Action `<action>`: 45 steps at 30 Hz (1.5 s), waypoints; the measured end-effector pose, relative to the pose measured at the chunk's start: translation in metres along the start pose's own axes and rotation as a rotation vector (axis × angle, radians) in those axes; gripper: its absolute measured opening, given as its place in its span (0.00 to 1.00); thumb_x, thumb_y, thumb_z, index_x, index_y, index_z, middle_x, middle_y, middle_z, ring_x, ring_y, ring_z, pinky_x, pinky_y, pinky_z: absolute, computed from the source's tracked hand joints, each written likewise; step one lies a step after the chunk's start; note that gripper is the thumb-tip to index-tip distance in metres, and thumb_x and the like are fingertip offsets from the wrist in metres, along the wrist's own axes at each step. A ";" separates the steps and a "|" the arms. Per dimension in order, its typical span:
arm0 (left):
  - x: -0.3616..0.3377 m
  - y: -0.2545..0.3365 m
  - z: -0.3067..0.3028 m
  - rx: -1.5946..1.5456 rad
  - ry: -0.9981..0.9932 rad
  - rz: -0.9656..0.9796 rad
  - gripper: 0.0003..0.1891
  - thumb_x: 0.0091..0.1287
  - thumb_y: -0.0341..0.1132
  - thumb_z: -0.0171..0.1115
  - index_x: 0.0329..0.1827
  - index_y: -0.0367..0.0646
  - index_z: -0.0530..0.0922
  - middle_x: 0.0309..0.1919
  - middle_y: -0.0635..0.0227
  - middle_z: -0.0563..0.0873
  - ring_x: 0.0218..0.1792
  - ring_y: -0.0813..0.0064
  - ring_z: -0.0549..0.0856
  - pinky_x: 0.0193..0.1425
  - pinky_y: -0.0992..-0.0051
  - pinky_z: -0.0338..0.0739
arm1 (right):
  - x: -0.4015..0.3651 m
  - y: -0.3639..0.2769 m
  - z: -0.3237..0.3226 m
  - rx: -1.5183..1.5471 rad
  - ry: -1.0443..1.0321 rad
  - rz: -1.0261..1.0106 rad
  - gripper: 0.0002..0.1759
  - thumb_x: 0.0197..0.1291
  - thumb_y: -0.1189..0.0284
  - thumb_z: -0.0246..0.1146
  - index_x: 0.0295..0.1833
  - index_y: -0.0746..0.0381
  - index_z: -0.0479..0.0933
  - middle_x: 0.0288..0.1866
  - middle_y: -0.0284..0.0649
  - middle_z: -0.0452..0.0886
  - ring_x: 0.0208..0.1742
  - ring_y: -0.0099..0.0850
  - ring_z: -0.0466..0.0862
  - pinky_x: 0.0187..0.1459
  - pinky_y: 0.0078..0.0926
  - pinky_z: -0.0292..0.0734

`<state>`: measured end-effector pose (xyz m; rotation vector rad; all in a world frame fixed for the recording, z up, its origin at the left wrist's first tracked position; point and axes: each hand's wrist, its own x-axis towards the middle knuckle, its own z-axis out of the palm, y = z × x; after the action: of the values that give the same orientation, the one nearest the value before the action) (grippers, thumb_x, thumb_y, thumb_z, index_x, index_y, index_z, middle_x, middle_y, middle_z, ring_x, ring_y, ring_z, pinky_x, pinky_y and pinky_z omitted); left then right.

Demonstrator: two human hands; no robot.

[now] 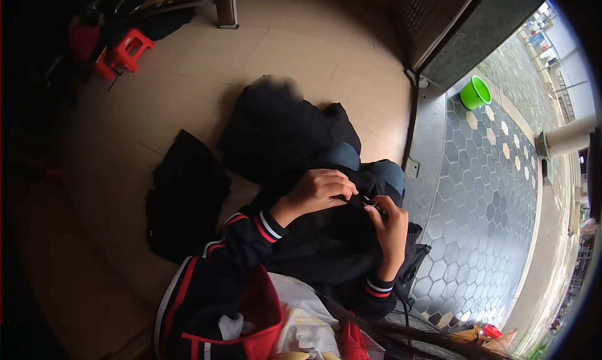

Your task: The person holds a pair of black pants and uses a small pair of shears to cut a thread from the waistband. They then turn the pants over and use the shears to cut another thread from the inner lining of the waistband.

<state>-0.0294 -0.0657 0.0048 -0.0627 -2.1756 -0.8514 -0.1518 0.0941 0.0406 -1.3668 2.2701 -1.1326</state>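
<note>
Black cloth (pixel 326 238) lies over my lap, below and between my two hands. My left hand (pixel 323 189) is closed on the cloth, with its fingertips pinched near the middle. To its right, my right hand (pixel 389 228) is closed with thumb and forefinger around a small, thin shiny tool, too small to name. The tool's tip points toward my left fingertips. Both hands are close together but apart. Dark sleeves with red and white cuffs cover my wrists.
Dark garments (pixel 276 128) and another black cloth (pixel 188 197) lie on the tiled floor (pixel 288 52). A red stool (pixel 132 49) stands at the upper left. Beyond the door sill, a green bucket (pixel 475 93) sits on hexagonal tiles.
</note>
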 end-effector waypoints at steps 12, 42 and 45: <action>-0.001 -0.006 0.007 0.092 -0.018 -0.055 0.08 0.50 0.32 0.68 0.31 0.46 0.77 0.31 0.74 0.83 0.34 0.73 0.84 0.38 0.75 0.77 | 0.006 0.014 0.005 0.038 0.069 0.132 0.12 0.58 0.67 0.60 0.37 0.67 0.73 0.18 0.45 0.71 0.19 0.32 0.69 0.25 0.27 0.63; 0.017 0.019 -0.005 0.195 -0.320 -0.351 0.11 0.56 0.43 0.64 0.31 0.46 0.82 0.25 0.64 0.84 0.27 0.63 0.83 0.32 0.72 0.75 | -0.002 0.032 0.002 0.202 0.167 0.135 0.15 0.57 0.62 0.62 0.38 0.65 0.74 0.21 0.47 0.74 0.23 0.41 0.75 0.27 0.31 0.67; 0.027 0.038 -0.014 -0.011 -0.367 -0.603 0.12 0.59 0.40 0.63 0.35 0.39 0.82 0.30 0.61 0.85 0.32 0.69 0.85 0.36 0.79 0.75 | -0.010 0.043 0.001 0.231 0.216 0.174 0.15 0.58 0.62 0.61 0.37 0.65 0.74 0.20 0.46 0.73 0.21 0.37 0.73 0.26 0.31 0.66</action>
<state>-0.0276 -0.0502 0.0516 0.4910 -2.5791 -1.2623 -0.1735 0.1130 0.0068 -0.9817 2.2597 -1.4881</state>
